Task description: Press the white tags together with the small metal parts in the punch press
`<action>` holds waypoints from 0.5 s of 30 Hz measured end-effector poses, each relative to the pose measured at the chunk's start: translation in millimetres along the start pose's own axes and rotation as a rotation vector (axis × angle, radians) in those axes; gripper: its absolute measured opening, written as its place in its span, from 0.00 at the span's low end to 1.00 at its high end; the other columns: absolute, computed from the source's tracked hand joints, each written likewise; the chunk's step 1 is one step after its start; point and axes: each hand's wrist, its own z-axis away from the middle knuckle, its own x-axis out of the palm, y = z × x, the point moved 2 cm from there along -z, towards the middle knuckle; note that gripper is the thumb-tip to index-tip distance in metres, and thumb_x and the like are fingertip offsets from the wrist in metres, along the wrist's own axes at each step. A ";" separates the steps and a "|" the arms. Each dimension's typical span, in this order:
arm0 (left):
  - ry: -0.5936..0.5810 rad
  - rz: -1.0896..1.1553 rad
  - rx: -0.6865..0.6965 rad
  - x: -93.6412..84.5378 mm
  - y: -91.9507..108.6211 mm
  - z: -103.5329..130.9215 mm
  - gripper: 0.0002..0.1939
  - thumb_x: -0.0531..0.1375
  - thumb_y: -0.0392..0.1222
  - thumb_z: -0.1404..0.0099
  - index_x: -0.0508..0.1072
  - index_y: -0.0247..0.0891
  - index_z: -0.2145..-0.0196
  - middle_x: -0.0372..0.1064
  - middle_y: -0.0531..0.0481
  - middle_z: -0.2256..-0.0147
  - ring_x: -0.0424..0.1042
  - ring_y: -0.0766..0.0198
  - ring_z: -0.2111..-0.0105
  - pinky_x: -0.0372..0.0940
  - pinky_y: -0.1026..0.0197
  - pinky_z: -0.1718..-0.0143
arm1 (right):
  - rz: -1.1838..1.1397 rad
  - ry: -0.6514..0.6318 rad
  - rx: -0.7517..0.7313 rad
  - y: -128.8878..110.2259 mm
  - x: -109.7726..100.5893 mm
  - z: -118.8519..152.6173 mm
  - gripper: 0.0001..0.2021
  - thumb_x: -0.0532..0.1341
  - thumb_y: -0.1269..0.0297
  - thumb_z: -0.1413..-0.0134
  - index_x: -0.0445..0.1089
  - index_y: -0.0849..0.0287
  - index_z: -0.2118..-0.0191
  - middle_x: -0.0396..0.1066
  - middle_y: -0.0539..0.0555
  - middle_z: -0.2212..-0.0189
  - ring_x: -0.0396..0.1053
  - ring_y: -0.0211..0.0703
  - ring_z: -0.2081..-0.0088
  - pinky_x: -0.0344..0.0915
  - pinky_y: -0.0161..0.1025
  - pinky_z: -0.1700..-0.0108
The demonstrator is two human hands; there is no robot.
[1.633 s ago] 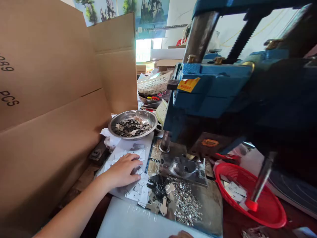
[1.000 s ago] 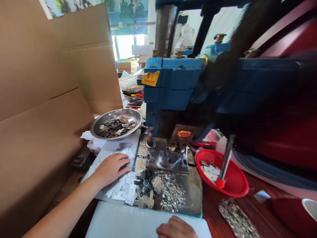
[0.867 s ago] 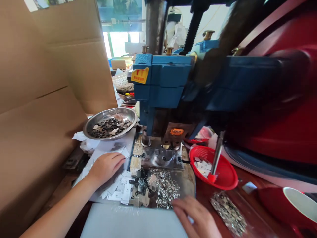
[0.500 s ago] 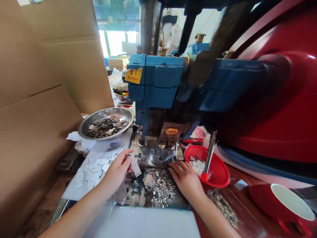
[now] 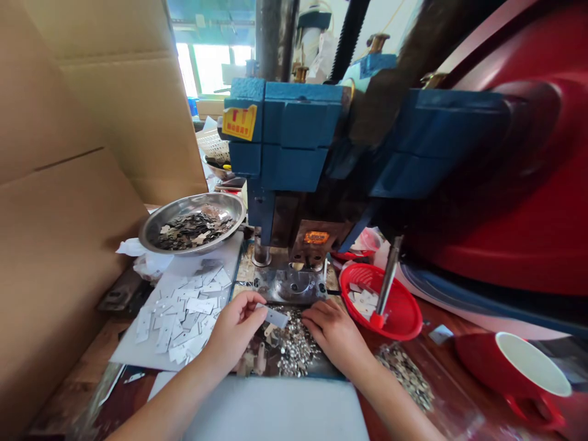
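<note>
Brown corrugated cardboard walls (image 5: 68, 153) stand at the far left, well to the left of the blue metal press (image 5: 294, 138), which serves here as the landmark. Left of the press and a little in front of its base sits a round steel bowl (image 5: 193, 222) heaped with dark metal scraps. In front of that bowl, still left of the press, a white sheet (image 5: 138, 343) carries a scatter of small flat white-silver plates (image 5: 184, 309).

The left hand (image 5: 234, 334) hovers in front of the press base, its thumb and forefingers pinched shut on one small flat rectangular silver plate (image 5: 275, 316). That plate lies nearly flat, its long axis running left to right with the free end pointing right and slightly toward the person, out from the fingertips toward the other hand. It sits just in front of the press's steel die block (image 5: 289, 285), above a pile of tiny shiny metal pieces (image 5: 294, 349).

The right hand (image 5: 335, 331) rests palm down just right of the plate, fingers curled loosely with the tips on the shiny pile; it grips nothing that I can see.

Right of the press base lies a red plastic mesh basket (image 5: 399, 318) holding a few white plates, with a red-tipped metal lever (image 5: 384, 288) crossing it. Farther right on the table stands a red mug (image 5: 519, 373).
</note>
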 end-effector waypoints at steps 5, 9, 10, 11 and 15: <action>0.007 -0.010 0.002 -0.1 -10.0 3.3 0.10 0.58 0.46 0.42 0.69 0.39 0.64 0.66 0.54 0.72 0.67 0.64 0.71 0.62 0.64 0.69 | -0.003 0.022 0.027 -4.8 1.9 2.1 0.09 0.54 0.68 0.42 0.72 0.54 0.67 0.71 0.52 0.71 0.67 0.43 0.66 0.62 0.41 0.60; 0.013 -0.053 0.031 -2.0 -3.9 0.1 0.14 0.58 0.45 0.41 0.71 0.39 0.58 0.71 0.50 0.65 0.70 0.61 0.66 0.65 0.60 0.64 | -0.174 0.240 0.138 -3.8 -8.6 -9.4 0.10 0.50 0.65 0.39 0.68 0.57 0.67 0.69 0.54 0.69 0.67 0.43 0.65 0.64 0.40 0.61; 0.009 -0.075 0.042 -1.9 -0.7 -1.9 0.14 0.57 0.45 0.41 0.72 0.39 0.58 0.72 0.49 0.64 0.71 0.60 0.65 0.65 0.59 0.62 | -0.207 0.291 0.156 -2.9 -11.3 -16.2 0.10 0.50 0.64 0.39 0.67 0.57 0.66 0.68 0.54 0.69 0.67 0.43 0.65 0.64 0.40 0.61; 0.004 -0.098 0.054 -1.5 2.5 -4.5 0.13 0.57 0.44 0.41 0.73 0.40 0.59 0.72 0.49 0.63 0.71 0.60 0.65 0.65 0.58 0.61 | -0.223 0.323 0.163 -1.9 -13.0 -24.4 0.10 0.50 0.64 0.39 0.67 0.57 0.66 0.68 0.54 0.69 0.66 0.44 0.64 0.64 0.41 0.61; -0.006 -0.154 0.104 3.1 11.5 -19.3 0.10 0.58 0.43 0.42 0.75 0.39 0.63 0.74 0.50 0.67 0.72 0.59 0.66 0.66 0.57 0.61 | -0.197 0.325 0.174 4.1 -8.0 -59.6 0.08 0.54 0.62 0.43 0.69 0.57 0.69 0.68 0.55 0.68 0.66 0.46 0.62 0.63 0.42 0.59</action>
